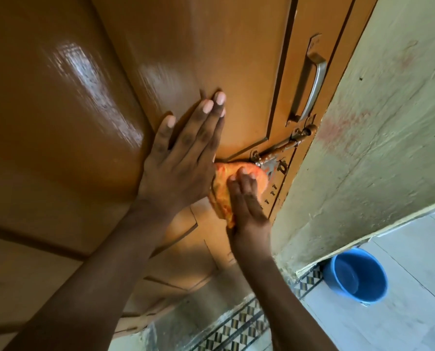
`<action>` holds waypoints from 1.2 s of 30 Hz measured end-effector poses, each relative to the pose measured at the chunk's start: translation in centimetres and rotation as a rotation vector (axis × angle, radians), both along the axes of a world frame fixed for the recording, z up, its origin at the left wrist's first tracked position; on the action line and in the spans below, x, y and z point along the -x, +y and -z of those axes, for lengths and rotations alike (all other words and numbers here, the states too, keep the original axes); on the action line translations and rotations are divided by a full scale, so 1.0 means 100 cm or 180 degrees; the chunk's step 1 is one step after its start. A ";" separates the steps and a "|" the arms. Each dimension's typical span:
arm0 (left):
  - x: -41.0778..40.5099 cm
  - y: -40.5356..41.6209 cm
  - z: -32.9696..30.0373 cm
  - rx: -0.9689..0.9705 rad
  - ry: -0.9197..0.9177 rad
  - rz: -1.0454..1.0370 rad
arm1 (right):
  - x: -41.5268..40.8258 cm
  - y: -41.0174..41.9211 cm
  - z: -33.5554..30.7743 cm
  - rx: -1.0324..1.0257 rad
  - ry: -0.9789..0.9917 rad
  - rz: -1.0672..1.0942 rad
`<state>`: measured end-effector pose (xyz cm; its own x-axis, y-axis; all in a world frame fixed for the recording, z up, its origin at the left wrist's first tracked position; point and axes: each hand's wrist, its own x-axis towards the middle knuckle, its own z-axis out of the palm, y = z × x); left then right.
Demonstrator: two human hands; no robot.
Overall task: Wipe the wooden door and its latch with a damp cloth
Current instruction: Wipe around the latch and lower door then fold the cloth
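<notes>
1. Wooden door: glossy orange-brown, panelled, fills the upper left of the view; its edge meets the wall on the right.
2. Latch: sliding bolt low on the door's right stile, rusty, paint-spattered. Bolt runs up-right toward the door edge.
3. Cloth: orange, bunched, pressed on the door just left of and below the latch plate, touching it.
4. Right hand: fingers together, flat over the cloth, pinning it to the door. Not a closed fist; thumb hidden.
5. Left hand: open, fingers extended and nearly together, palm flat on the door panel, just left of the cloth. Holds nothing.
6. Pull handle: metal, mounted above the latch on the same stile.
7. Bucket: blue, on the tiled floor lower right, near the base of the wall. Contents: cannot tell.
8. Patterned border tiles run along the floor below the door.
9. No readable writing or labels.
</notes>
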<state>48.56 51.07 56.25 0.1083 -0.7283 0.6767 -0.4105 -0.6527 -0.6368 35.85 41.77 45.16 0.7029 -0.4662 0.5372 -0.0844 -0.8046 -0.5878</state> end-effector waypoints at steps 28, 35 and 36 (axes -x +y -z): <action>0.002 0.000 0.003 0.0077 0.0053 0.0059 | 0.015 -0.045 -0.020 0.0684 0.0609 -0.0413; 0.004 0.001 0.004 0.0187 0.0030 0.0011 | 0.048 -0.037 -0.034 -0.1605 0.0358 -0.0022; 0.002 0.001 0.005 0.0195 0.0014 0.0013 | 0.049 -0.031 -0.038 -0.2385 0.0234 0.0345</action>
<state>48.33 51.16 55.78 0.1085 -0.6860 0.7194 -0.4160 -0.6886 -0.5939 30.93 38.67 48.92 0.6542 -0.7563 0.0035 -0.2002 -0.1776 -0.9635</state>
